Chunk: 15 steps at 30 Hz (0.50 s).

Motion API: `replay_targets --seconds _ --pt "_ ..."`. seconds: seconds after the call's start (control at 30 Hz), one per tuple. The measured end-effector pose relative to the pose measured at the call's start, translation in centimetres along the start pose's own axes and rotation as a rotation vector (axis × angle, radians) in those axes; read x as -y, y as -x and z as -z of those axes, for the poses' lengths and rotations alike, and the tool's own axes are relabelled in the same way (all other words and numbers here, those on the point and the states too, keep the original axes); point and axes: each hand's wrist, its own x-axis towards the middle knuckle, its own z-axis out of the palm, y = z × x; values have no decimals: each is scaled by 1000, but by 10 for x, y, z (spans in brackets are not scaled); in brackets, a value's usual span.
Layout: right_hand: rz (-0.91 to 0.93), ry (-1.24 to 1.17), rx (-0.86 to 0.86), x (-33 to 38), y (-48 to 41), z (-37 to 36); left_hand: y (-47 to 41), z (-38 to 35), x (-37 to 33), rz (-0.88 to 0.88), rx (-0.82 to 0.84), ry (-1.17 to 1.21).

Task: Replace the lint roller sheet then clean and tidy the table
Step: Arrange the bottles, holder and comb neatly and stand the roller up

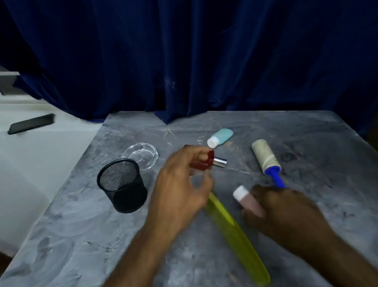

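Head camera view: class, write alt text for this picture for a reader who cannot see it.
A person's left hand holds a small red and silver item and the right hand a pink white-capped bottle over a grey table. Around them lie a yellow ruler, a blue-handled lint roller, a teal bottle, a mesh cup and a glass dish.

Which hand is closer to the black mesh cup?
Left. The left hand, holding a red thing, is just right of the black mesh cup; the right hand is farther right, past the yellow ruler.
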Motion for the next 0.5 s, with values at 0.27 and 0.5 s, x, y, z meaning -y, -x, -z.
replay_targets --seconds 0.27,0.5 --pt "-41 13 -55 0 16 -35 -99 -43 34 76 493 -632" --pt "-57 -82 -127 -3 8 3 -115 -53 52 60 684 -831"
